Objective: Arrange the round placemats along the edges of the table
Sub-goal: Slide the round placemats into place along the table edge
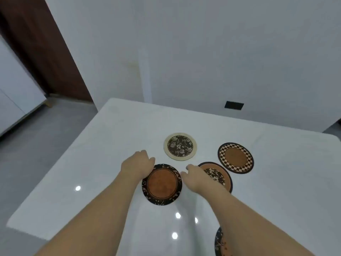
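Note:
Several round placemats lie near the middle of a glossy white table point(103, 163). A brown mat with a dark leafy rim point(162, 184) sits between my hands. My left hand point(137, 163) rests at its upper left edge, fingers curled over the rim. My right hand point(193, 177) hovers at its right side, fingers apart, covering part of an orange mat with a dark floral centre point(219, 175). A cream-rimmed floral mat point(180, 146) and a checker-rimmed brown mat point(235, 157) lie farther back. Another dark mat point(220, 242) peeks out under my right forearm.
The table's far edge meets a white wall point(203, 52) with a black socket point(234, 105). Left of the table are grey floor point(46, 130), a brown door point(42, 43) and a white cabinet point(14, 93).

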{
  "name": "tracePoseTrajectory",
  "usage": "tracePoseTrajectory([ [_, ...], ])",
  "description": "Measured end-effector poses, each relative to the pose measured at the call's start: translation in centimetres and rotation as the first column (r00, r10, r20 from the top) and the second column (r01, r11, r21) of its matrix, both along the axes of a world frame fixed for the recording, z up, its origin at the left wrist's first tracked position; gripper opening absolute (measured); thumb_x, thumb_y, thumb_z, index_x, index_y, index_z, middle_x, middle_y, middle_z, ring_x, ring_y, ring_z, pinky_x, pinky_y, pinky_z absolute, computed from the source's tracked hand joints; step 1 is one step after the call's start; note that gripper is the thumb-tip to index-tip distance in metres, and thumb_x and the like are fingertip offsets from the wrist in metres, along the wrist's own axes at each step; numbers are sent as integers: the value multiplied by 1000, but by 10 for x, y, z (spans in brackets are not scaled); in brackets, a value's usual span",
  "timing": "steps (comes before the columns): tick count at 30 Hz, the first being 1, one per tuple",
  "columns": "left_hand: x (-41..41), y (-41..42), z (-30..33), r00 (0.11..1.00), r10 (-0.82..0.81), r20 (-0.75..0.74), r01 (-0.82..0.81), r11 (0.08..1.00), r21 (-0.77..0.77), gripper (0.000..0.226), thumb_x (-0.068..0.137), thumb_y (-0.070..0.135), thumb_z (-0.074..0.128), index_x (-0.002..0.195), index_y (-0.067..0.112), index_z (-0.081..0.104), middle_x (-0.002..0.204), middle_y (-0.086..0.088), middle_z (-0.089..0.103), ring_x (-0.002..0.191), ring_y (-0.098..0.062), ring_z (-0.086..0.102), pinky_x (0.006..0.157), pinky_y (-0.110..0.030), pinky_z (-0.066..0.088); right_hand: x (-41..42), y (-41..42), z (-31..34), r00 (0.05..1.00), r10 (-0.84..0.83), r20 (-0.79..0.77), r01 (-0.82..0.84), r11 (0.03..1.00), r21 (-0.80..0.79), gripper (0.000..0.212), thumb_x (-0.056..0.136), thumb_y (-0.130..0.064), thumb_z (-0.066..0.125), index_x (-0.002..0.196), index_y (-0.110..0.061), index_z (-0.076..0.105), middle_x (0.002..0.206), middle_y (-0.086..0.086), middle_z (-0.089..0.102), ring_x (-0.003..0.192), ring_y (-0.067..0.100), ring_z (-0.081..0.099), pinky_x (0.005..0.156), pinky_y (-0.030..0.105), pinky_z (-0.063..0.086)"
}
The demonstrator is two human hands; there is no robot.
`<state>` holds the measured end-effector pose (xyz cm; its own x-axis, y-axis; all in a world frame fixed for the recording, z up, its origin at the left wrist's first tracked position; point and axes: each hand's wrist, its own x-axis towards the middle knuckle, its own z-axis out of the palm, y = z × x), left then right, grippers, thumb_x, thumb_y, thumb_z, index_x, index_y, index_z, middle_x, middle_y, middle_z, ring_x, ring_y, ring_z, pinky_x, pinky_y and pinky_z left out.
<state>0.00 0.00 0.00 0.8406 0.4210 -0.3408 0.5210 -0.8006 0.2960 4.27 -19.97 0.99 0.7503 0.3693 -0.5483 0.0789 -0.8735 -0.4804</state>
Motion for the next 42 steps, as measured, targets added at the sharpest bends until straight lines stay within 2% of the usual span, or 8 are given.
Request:
tracePoseTrajectory([
  [2, 8, 3, -36, 998, 54, 42, -54, 999, -1, 46, 99, 43, 30, 119, 8, 52, 119, -10, 56, 101, -27, 56, 80, -36, 46, 8, 12, -40, 994, -22, 107, 22, 1000, 2, 46, 99, -32, 33, 137, -7, 38, 139, 14, 42, 125, 31, 44, 103, 44, 38],
  [7, -4, 3, -124, 979, -159, 128, 104, 928, 358, 51, 96, 46, 35, 121, 9, 59, 114, -9, 59, 97, -31, 55, 73, -40, 45, -4, 32, -128, 857, 67, 510, 1, 991, -132, 50, 92, -38, 36, 132, -11, 50, 116, 10, 56, 98, 28, 53, 83, 40, 45],
  [10, -16, 0, -150, 933, -139, 332, 9, 931, 364, 45, 90, 36, 44, 124, 11, 60, 112, -8, 59, 95, -30, 53, 77, -42, 44, -11, 35, -153, 763, 35, 645, 48, 993, -111, 50, 88, -36, 41, 129, -11, 55, 103, 7, 58, 85, 26, 53, 75, 40, 46],
  [16, -16, 1, -153, 904, -143, 403, 21, 956, 293, 34, 91, 27, 41, 115, 14, 60, 107, -4, 58, 92, -26, 51, 77, -38, 44, -11, 34, -155, 757, -52, 651, 74, 997, -6, 39, 87, -28, 47, 123, -15, 54, 98, 4, 53, 87, 23, 48, 81, 38, 41],
  [22, -14, 4, -156, 893, -102, 438, -4, 972, 235, 26, 91, 24, 41, 109, 14, 58, 103, -3, 59, 87, -25, 50, 76, -37, 42, -9, 32, -160, 765, -101, 636, 80, 995, 62, 32, 87, -29, 48, 118, -21, 53, 111, 2, 51, 98, 22, 44, 90, 37, 37],
  [30, -13, 5, -157, 906, -31, 421, -56, 979, 194, 29, 98, 28, 33, 88, 14, 56, 80, 1, 56, 70, -23, 47, 70, -38, 38, -5, 29, -167, 795, -124, 594, 74, 991, 107, 29, 95, -25, 36, 118, -20, 52, 101, -5, 54, 94, 16, 47, 86, 31, 32],
  [35, -11, 6, -155, 909, -18, 417, -62, 982, 178, 34, 99, 31, 29, 82, 15, 54, 68, 2, 51, 63, -23, 44, 67, -38, 41, -5, 30, -166, 763, -154, 628, 82, 987, 142, 27, 97, -25, 32, 95, -17, 57, 90, -1, 53, 84, 20, 47, 76, 34, 35],
  [42, -17, 15, -150, 913, -26, 408, -6, 997, 77, 42, 99, 39, 28, 91, 16, 62, 64, -2, 60, 59, -23, 53, 77, -40, 46, -6, 30, -158, 797, -127, 590, 60, 989, 132, 25, 101, -26, 33, 90, -20, 54, 72, -5, 51, 70, 22, 47, 76, 36, 33],
])
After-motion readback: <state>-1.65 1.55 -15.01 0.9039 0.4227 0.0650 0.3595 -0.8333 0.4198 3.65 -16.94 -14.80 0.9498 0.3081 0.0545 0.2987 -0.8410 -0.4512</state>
